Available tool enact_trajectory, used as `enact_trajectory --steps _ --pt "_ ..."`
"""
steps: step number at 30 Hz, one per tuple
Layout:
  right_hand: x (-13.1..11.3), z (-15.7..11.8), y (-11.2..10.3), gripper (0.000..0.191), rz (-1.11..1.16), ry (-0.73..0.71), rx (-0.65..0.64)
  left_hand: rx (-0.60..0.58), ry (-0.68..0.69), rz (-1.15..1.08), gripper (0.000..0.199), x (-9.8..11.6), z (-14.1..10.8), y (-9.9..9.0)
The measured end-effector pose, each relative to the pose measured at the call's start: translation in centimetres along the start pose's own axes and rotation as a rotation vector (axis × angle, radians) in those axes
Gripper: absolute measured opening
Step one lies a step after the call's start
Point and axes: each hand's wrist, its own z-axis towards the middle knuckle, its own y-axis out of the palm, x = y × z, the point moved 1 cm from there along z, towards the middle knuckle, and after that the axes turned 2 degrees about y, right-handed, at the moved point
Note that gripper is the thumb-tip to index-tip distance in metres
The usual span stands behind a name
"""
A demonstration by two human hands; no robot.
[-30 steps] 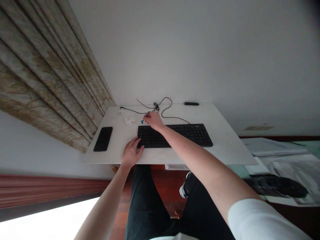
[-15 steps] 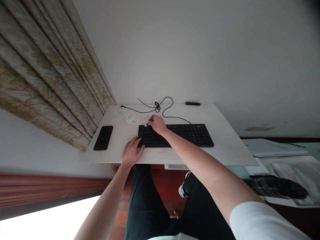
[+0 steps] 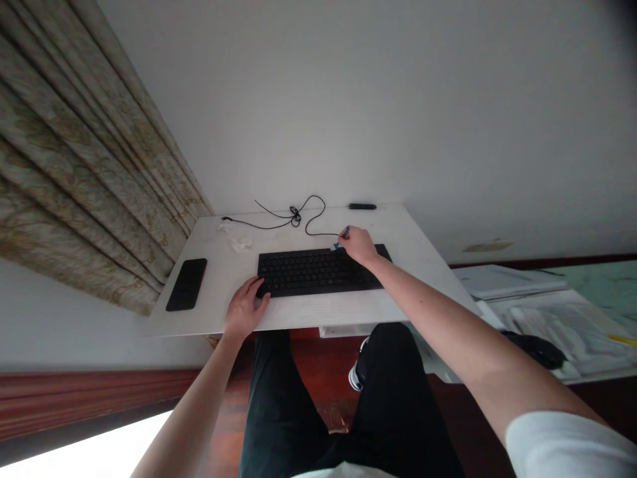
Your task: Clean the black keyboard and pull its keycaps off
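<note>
A black keyboard [image 3: 308, 271] lies on the white table. My left hand [image 3: 243, 309] rests at its front left corner, with fingertips on the left end and the thumb at the front edge; the fingers are spread. My right hand [image 3: 358, 244] is over the keyboard's back edge, right of the middle. Its fingers are closed on a small blue brush-like tool [image 3: 337, 245], whose flared end points down at the back row of keys. The hand and forearm hide much of the keyboard's right end.
Behind the keyboard runs its looped black cable [image 3: 295, 215]. Crumpled white tissue [image 3: 241, 244] lies to the left, and a black phone [image 3: 187, 285] is farther left. A slim black object [image 3: 362, 206] sits by the wall. A patterned curtain [image 3: 99, 159] hangs beside the table's left edge.
My right hand has moved right along the keyboard's back edge with the blue tool, from the left end to past the middle. My left hand stays at the corner. The view has shifted slightly.
</note>
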Motion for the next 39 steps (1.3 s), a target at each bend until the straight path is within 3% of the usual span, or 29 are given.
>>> enact_trajectory --steps 8,12,16,20,23,28,31,35,39 --pt "7.7 -0.8 -5.6 0.011 -0.114 0.149 0.069 0.003 0.009 0.010 0.042 0.2 0.0 -0.2" --pt "10.0 -1.3 -7.7 0.012 -0.160 0.170 0.132 0.006 0.016 0.010 0.042 0.2 0.0 -0.1" --pt "9.2 -1.3 -7.2 0.013 -0.041 0.182 0.192 0.006 0.010 0.006 0.042 0.2 0.1 -0.1" --pt "6.8 -1.2 -4.9 0.017 0.156 0.205 0.073 -0.002 0.004 0.007 0.042 0.3 0.1 -0.3" --pt "6.1 -1.5 -4.6 0.015 -0.009 0.183 0.040 -0.007 0.001 0.003 0.041 0.3 0.1 -0.4" --pt "6.4 -1.4 -6.6 0.014 -0.380 0.234 0.098 0.000 -0.005 0.002 0.042 0.1 0.0 -0.1" --pt "6.0 -1.2 -6.7 0.014 -0.276 0.175 0.091 0.000 -0.005 -0.005 0.042 0.1 0.0 -0.1" --pt "5.8 -1.4 -5.7 0.015 -0.073 0.099 -0.017 -0.010 -0.002 -0.017 0.042 0.1 0.0 -0.2" --pt "6.8 -1.9 -6.6 0.016 -0.369 0.194 0.065 -0.002 0.001 -0.022 0.041 0.1 0.0 -0.2"
